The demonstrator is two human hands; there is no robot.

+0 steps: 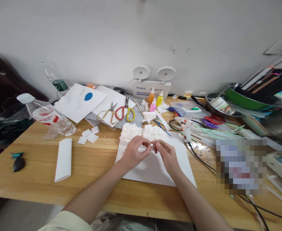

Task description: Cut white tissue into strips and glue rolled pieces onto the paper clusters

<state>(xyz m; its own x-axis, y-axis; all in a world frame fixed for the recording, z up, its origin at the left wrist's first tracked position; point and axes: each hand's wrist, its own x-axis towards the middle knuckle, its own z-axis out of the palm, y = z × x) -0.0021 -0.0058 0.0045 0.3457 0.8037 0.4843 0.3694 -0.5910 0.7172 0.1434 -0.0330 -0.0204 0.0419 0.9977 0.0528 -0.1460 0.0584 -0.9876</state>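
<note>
My left hand (136, 152) and my right hand (165, 155) meet above a white sheet of paper (153, 173). Both are closed in a pinch on a small white piece (152, 145), which looks like crumpled paper and is partly covered by the fingertips. Just beyond the hands, two clumps of ruffled white bits, a left clump (131, 131) and a right clump (154, 131), lie on the sheet's far part.
Left of the sheet are a folded white paper (63, 160), several small white squares (92, 138) and a water bottle (52, 117). Scissors (108, 113) and red-and-yellow pliers (126, 112) lie behind. A glue gun (186, 128) with its cord sits right, near paint bottles (159, 98).
</note>
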